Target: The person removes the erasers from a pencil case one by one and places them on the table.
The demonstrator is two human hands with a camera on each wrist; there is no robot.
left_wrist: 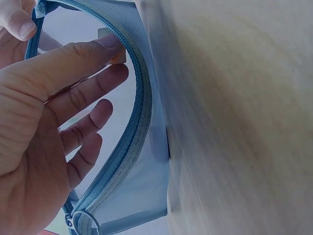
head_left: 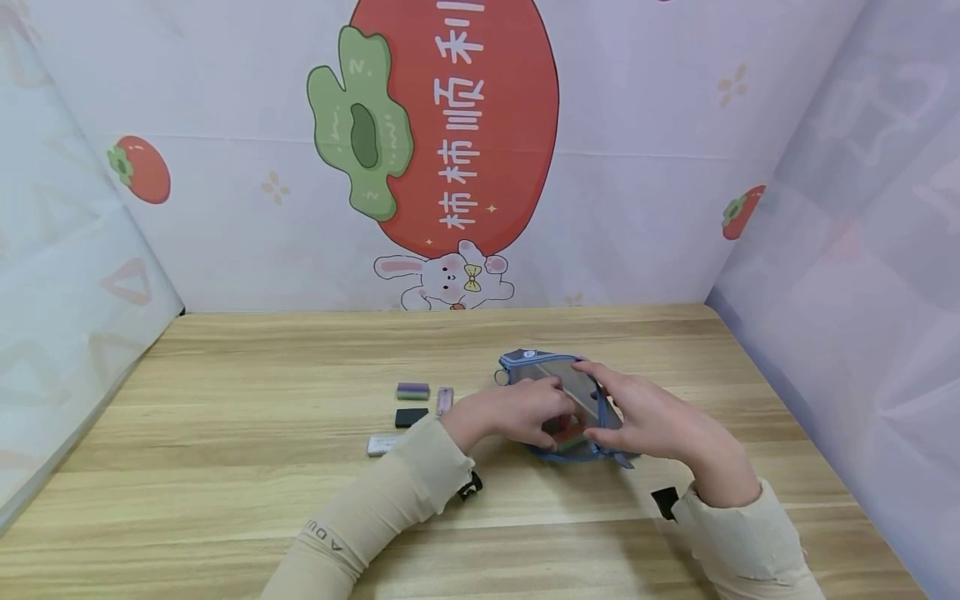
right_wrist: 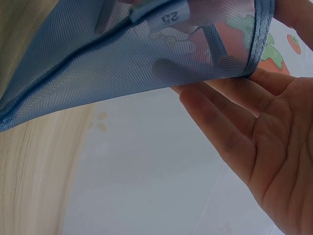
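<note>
A blue mesh zip pouch [head_left: 551,367] stands on the table with its zipper open. My left hand [head_left: 525,414] reaches into its mouth, thumb and forefinger pinching a small multicoloured block [head_left: 570,438]. In the left wrist view the thumb covers most of this block [left_wrist: 119,57], and the other fingers are loosely bent. My right hand [head_left: 648,417] grips the pouch by its right side. The right wrist view shows fingers of that hand [right_wrist: 230,115] against the outside of the mesh, near a white tag [right_wrist: 168,18] marked 25.
Left of the pouch lie a purple-green striped block [head_left: 413,391], a black block [head_left: 411,417], a narrow pinkish item [head_left: 445,401] and a white block [head_left: 382,445]. My left forearm partly covers this group. Printed cloth walls [head_left: 637,208] surround the wooden table [head_left: 262,400].
</note>
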